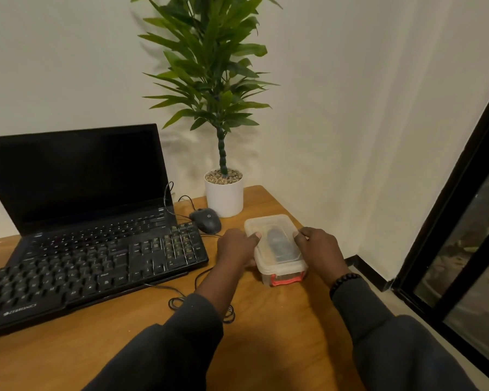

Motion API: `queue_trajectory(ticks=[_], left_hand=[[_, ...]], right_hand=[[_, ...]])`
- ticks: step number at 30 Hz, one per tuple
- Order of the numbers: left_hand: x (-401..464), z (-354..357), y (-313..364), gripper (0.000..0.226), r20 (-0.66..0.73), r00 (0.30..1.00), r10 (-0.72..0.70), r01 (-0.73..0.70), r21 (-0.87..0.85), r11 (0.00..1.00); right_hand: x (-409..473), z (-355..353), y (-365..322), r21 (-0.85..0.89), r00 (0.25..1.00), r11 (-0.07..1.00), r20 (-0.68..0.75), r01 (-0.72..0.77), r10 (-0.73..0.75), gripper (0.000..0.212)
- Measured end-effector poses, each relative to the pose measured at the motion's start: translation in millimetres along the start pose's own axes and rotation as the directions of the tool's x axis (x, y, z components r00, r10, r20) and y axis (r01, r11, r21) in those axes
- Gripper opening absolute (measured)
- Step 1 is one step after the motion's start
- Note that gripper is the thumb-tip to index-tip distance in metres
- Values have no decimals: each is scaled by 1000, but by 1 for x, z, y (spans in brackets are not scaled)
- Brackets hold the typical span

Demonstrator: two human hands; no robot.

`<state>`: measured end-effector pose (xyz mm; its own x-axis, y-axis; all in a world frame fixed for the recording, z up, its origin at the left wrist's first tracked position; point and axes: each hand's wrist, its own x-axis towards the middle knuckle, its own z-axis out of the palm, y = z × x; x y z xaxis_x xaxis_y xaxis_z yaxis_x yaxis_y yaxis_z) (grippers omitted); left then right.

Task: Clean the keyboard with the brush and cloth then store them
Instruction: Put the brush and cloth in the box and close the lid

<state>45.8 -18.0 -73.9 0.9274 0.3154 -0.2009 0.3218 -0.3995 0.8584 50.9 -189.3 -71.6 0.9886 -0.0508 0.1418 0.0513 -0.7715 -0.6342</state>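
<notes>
Container (pixel 277 266) (lid on) sits between left hand (pixel 236 246) and right hand (pixel 319 246), both gripping its sides.

Bare desk (pixel 266 334) lies open below both hands; beyond them mouse (pixel 206 220) and plant pot (pixel 224 197) crowd, keyboard (pixel 96 266) seemingly close leftward.

Both hands, left (pixel 235 246) and right (pixel 319 247), hold lidded box (pixel 277 251) on bench (pixel 280 328), thumbs on lid; keyboard (pixel 91 266), laptop (pixel 76 179), mouse (pixel 206 220), plant (pixel 223 193) alongside.
</notes>
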Motion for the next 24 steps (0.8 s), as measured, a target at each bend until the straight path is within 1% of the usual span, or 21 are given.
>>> queue_trajectory(ticks=[2,3,4,5,6,7,8,9,10,11,12,13,14,16,18,22,24], left_hand=[[-4,-3,0,47,92,994,-54,76,-256,964],[-8,-5,1,48,138,988,-63,106,-332,937],[-10,-6,1,49,121,992,-44,83,-339,937],[-10,-4,0,48,25,999,23,-17,-230,973],[-9,-3,0,45,-110,977,184,-183,20,983],[-12,-3,1,38,-186,895,405,-354,256,900],[-16,-1,3,29,-163,770,617,-520,398,756],[-20,0,5,19,-52,668,742,-648,449,615],[-24,0,6,12,84,603,793,-740,431,516],[-25,1,5,16,211,568,796,-796,386,466],[-27,0,4,21,315,553,772,-825,337,454],[-27,-1,3,26,381,550,743,-834,301,463],[-27,-2,3,29,408,551,728,-835,284,472],[-26,-3,4,29,403,554,729,-832,299,467],[-29,-2,7,22,396,553,734,-831,325,451],[-42,4,10,13,376,563,736,-818,385,428],[-45,5,7,13,354,569,742,-812,381,441]], right_hand=[[-1,-1,2,40,1000,999,24,0,-1,35],[-1,0,3,53,1000,999,23,1,-2,35],[-1,0,3,58,1000,998,19,1,-2,36],[-2,0,3,57,1000,998,17,-3,2,37],[-3,1,3,63,1000,998,26,-12,10,38],[-4,0,3,83,999,996,44,-30,26,41],[-6,-2,3,116,997,992,66,-54,46,46],[-9,-4,3,164,995,983,77,-79,67,51],[-12,-7,3,218,994,971,68,-102,90,56],[-16,-9,4,263,991,956,39,-130,124,59],[-20,-11,7,297,984,939,8,-174,180,59],[-26,-13,9,325,968,917,-17,-231,249,57],[-34,-13,11,354,948,888,-10,-295,319,55],[-51,-8,13,442,907,800,89,-406,411,51],[-69,-5,7,527,882,714,188,-461,431,43],[-85,-2,3,681,875,584,184,-442,448,34],[-90,-7,1,760,881,497,207,-419,426,19]])
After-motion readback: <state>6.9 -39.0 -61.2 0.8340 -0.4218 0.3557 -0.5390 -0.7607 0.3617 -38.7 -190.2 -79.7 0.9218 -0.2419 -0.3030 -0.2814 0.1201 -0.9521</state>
